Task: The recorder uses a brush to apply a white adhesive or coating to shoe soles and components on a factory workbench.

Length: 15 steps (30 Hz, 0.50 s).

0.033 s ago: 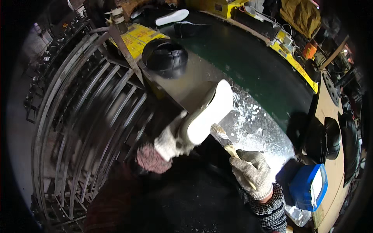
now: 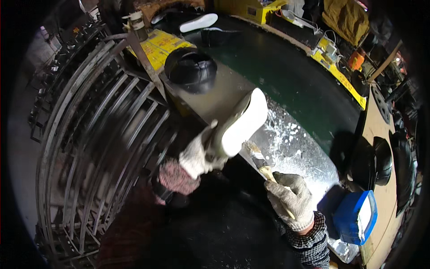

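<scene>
"Left of the table [image 2: 309,157], what do you see?"

"A rack [image 2: 142,124] of grey metal bars. Then, on the table's left end, a black rounded object [image 2: 190,74]; I can't make out what it is."

"And the left hand [image 2: 200,154]?"

"It's in a pale knit glove, by the table's front edge, its grip closed round the near end of a shoe [image 2: 244,123]. Some of the fingers are hidden from me."

"How does the shoe sit?"

"Held tilted over the front edge, white sole turned upward, its far end pointing toward the back edge."

"What's right of it?"

"A brush [image 2: 265,171], bristles right by the sole's near end. I can't tell whether they touch. The right hand [image 2: 293,197], gloved too, has a snug grip round the pale handle, near the front edge."

"Anything further over?"

"White spatters [image 2: 291,130] across the table's right half, and just past its right corner a blue tub [image 2: 346,215] with something white [image 2: 365,214] inside."
</scene>
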Each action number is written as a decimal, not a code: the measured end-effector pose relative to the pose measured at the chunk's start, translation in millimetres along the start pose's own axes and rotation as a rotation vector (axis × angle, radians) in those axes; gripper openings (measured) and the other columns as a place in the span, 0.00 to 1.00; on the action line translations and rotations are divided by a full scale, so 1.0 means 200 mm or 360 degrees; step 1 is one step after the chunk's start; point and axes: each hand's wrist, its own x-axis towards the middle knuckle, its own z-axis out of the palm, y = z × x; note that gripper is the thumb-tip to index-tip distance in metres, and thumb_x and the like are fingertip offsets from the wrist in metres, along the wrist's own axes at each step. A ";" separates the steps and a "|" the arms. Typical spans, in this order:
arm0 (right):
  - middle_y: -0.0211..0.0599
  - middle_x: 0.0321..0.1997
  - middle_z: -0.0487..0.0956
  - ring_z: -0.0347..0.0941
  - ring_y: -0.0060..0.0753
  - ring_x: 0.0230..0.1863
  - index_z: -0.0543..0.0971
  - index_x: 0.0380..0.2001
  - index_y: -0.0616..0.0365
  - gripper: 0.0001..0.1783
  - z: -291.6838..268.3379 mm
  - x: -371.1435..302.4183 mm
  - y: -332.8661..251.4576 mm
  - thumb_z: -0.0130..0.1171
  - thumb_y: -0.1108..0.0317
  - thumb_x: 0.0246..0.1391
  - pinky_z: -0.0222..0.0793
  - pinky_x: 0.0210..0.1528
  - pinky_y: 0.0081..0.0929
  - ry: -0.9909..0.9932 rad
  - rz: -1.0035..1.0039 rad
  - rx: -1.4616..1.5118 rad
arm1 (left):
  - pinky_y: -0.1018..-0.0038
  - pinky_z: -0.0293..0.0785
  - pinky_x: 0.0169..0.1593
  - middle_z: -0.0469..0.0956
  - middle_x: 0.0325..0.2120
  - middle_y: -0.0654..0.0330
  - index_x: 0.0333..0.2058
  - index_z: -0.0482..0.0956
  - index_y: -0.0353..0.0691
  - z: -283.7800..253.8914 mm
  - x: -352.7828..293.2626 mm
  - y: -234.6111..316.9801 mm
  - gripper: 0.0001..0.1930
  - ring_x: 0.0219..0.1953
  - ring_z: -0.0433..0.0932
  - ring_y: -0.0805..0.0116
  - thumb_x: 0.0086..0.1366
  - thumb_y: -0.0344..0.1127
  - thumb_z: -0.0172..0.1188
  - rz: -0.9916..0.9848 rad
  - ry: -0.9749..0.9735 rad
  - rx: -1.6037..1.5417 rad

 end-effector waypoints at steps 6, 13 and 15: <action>0.35 0.25 0.76 0.71 0.28 0.21 0.81 0.37 0.53 0.12 -0.22 0.00 0.27 0.66 0.71 0.45 0.66 0.22 0.23 0.0512 -0.1288 -0.1063 | 0.52 0.73 0.52 0.73 0.43 0.40 0.51 0.65 0.29 0.37 0.25 0.41 0.18 0.43 0.75 0.44 0.68 0.36 0.51 0.0411 -0.0513 0.0518; 0.36 0.32 0.76 0.75 0.38 0.29 0.78 0.46 0.50 0.18 -0.28 -0.11 0.25 0.64 0.66 0.49 0.72 0.29 0.31 0.0811 -0.1196 -0.1164 | 0.64 0.59 0.61 0.67 0.55 0.43 0.58 0.64 0.32 0.39 0.49 1.06 0.36 0.59 0.65 0.50 0.54 0.45 0.64 0.1566 0.1048 0.2875; 0.40 0.34 0.77 0.76 0.41 0.31 0.76 0.47 0.52 0.19 -0.33 -0.13 0.27 0.63 0.69 0.50 0.73 0.31 0.32 0.0780 -0.1310 -0.1130 | 0.65 0.67 0.56 0.76 0.46 0.43 0.48 0.74 0.30 0.27 0.57 1.17 0.26 0.52 0.72 0.48 0.53 0.40 0.60 0.1119 0.0967 0.3015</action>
